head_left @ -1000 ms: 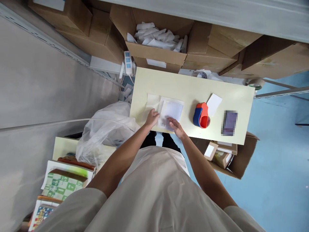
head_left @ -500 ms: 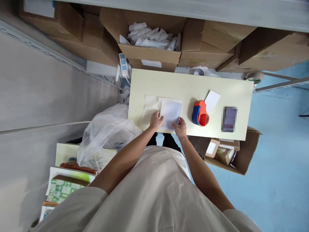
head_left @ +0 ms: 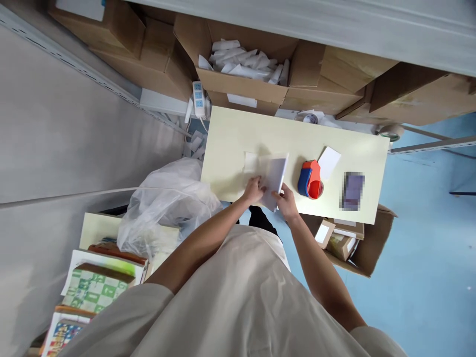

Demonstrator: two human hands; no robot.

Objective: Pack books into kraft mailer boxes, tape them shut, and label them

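A flat white book-sized packet (head_left: 274,181) is tilted up on its edge near the front edge of the table (head_left: 226,134). A pale, translucent sheet lies around its left side. My right hand (head_left: 286,202) grips the packet's right lower edge, thumb on the near face. My left hand (head_left: 253,190) pinches at the sheet beside the packet's lower left. Part of a white paper sheet (head_left: 251,162) shows behind my left hand. To the right stand a red and blue tape dispenser (head_left: 311,179) and a white card (head_left: 329,161).
A pixelated dark phone-like object (head_left: 352,191) lies at the table's right. Behind stands a carton of white rolled pieces (head_left: 243,59), with a power strip (head_left: 199,99) beside it. A plastic bag (head_left: 159,208) is at left; an open carton (head_left: 379,243) is below right.
The packet has gone from lying nearly flat to tilted up on its edge. Both hands have shifted slightly right and down in view. The whole view has turned a little.
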